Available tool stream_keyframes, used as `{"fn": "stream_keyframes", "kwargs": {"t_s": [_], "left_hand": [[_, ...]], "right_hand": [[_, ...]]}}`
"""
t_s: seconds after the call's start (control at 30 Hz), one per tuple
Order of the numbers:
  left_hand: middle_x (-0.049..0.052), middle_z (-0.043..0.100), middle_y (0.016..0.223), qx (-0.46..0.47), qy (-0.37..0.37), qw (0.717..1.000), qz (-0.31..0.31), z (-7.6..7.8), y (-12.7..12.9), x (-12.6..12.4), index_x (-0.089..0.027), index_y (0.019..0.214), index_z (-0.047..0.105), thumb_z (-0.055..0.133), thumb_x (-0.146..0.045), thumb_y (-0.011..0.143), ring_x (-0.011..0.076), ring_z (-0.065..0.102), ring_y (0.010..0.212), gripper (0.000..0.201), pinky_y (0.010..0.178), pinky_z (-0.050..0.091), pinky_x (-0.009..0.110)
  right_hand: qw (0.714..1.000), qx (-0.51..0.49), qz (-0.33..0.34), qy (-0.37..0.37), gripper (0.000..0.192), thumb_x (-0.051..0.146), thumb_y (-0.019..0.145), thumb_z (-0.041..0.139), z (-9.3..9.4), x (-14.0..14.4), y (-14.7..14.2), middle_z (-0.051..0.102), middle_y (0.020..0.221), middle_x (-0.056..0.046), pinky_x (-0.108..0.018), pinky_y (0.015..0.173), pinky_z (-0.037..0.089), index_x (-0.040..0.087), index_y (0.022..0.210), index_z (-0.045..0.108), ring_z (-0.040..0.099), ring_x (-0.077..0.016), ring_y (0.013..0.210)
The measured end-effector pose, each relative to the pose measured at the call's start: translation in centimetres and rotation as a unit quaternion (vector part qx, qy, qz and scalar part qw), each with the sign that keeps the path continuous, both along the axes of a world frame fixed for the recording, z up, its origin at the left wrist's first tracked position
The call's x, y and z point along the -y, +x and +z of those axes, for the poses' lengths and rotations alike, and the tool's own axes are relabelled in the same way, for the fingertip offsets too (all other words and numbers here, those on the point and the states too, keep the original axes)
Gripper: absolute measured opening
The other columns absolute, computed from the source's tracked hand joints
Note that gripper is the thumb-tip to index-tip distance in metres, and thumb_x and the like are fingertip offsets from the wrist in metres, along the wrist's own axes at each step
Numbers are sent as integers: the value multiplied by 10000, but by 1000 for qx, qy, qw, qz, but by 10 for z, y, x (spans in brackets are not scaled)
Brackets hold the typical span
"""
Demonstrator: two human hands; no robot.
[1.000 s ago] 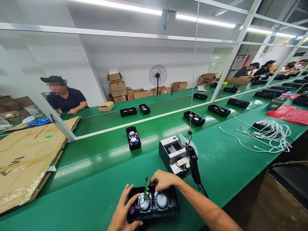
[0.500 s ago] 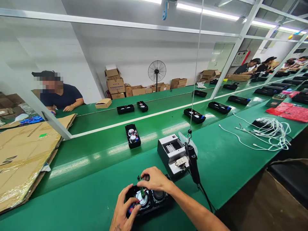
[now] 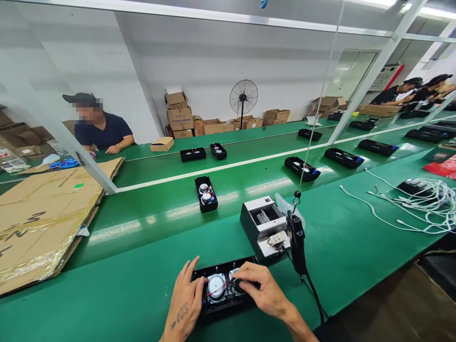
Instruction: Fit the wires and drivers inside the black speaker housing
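Observation:
A black speaker housing (image 3: 223, 270) with two round silver drivers lies on the green bench right in front of me. My left hand (image 3: 185, 300) rests on its left end, fingers on the rim beside the left driver (image 3: 215, 286). My right hand (image 3: 261, 289) covers the right part, fingertips pressing down near the right driver; what is under them is hidden. A thin red wire crosses the left driver.
A grey box-shaped machine (image 3: 265, 225) and a hanging black electric screwdriver (image 3: 297, 240) stand just behind the housing. Another speaker housing (image 3: 205, 193) rides the conveyor. Flattened cardboard (image 3: 42, 218) lies left, white cables (image 3: 409, 204) right. A seated person (image 3: 99, 128) works across the line.
The green circuit board that stood upright above the drivers is no longer visible. My right hand has dropped onto the housing's right side. The camera view shifted slightly.

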State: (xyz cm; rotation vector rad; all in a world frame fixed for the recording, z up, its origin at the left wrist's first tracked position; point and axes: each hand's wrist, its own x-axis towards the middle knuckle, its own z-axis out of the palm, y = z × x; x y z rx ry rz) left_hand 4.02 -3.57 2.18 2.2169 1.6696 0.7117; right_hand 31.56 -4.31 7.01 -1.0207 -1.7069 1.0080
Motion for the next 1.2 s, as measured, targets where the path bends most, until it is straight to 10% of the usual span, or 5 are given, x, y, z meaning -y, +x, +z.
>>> {"fn": "stream_keyframes", "kwargs": {"t_s": [0.47,0.9,1.2], "left_hand": [[63,536,1629,-8,-27,999,-44,16,4,-6,-236,957,811,352,-377,1099,294,540,1479,501,1187,525,520],[66,495,1658,-30,-57,996,-58,16,16,-14,-252,963,841,406,-430,1095,380,482,1515,488,1219,443,646],[64,538,1613,-24,107,981,-157,20,11,5,-309,1202,756,576,-340,1044,388,367,1582,242,1186,419,747]], "right_hand": [[999,4,25,21,316,115,762,624,-1,8,4,821,860,-41,-345,760,597,249,917,864,754,-219,803],[999,27,-35,9,167,129,810,684,-12,8,3,821,857,-39,-326,774,596,224,887,797,763,-217,797],[948,96,-30,301,226,75,986,632,-19,23,-7,785,846,-13,-328,721,500,247,1048,765,724,-161,765]]}}
